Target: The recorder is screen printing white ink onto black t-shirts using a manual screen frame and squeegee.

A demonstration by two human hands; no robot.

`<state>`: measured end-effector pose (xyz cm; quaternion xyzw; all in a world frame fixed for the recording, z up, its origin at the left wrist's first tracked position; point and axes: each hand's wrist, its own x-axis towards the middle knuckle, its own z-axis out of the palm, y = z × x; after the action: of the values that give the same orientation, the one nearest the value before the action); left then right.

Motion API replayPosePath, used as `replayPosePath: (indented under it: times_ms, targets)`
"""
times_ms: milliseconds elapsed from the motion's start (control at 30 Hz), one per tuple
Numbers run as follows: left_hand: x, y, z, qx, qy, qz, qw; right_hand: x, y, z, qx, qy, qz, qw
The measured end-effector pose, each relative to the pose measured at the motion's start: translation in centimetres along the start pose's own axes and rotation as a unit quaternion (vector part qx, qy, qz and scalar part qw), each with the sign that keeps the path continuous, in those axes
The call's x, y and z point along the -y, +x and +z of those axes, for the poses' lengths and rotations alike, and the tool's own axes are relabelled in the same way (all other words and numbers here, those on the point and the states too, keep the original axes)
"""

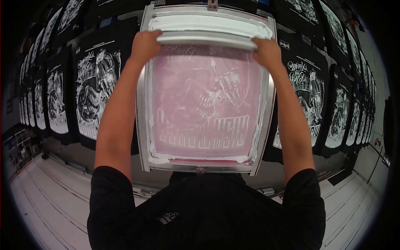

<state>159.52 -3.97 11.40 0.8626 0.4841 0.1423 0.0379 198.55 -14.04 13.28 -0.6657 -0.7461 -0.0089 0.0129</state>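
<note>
A long squeegee [207, 40] lies crosswise over the far part of a framed printing screen [183, 91]. My left hand [146, 45] is closed round its left end, and my right hand [266, 51] grips its right end. Pink mesh fills the screen, with a pale design of figures and a maze-like border showing through. White ink [208, 24] is heaped in a thick band beyond the squeegee, and more is smeared along the side and near edges. Both arms reach forward past the frame's sides. The squeegee's lower edge is slightly blurred.
Black shirts [98, 83] with white prints lie on boards to the left. Similar printed shirts [306, 89] fan out at the right. A metal clamp [212, 5] holds the frame's far edge. A small knob [201, 169] sits at its near edge. Pale floor [54, 200] shows below.
</note>
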Motion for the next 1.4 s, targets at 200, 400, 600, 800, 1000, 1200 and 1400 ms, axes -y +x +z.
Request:
replayPosePath:
  times_ms: [200,400,600,800,1000,1200,1400]
  targets:
    - [1.4,5.9,-3.4,0.123,-0.022,-0.022,0.992,-3.5,5.7,-3.1,0.068,0.020,-0.012,0.997]
    - [-7.1,-16.7,-11.6,0.235,-0.080,-0.097,0.964,8.5,-17.5,-11.4,0.227,0.113,0.106,0.961]
    - [-13.6,-37.1,-11.2,0.166,-0.104,-0.008,0.981,14.6,-36.7,-7.2,0.180,0.147,0.042,0.972]
    - [-14.0,-39.2,-10.3,0.126,-0.128,-0.025,0.983,14.4,-37.4,-6.6,0.197,0.146,0.041,0.969]
    - [-11.9,-36.3,-5.1,0.011,-0.101,0.000,0.995,13.3,-35.7,-2.1,0.067,0.120,0.030,0.990]
    - [-4.3,-13.8,-1.4,-0.031,-0.082,0.031,0.996,5.5,-14.9,0.2,-0.008,0.069,0.024,0.997]
    - [0.6,1.0,-0.2,0.038,0.008,-0.049,0.998,0.6,0.9,-0.8,0.043,-0.003,0.035,0.998]
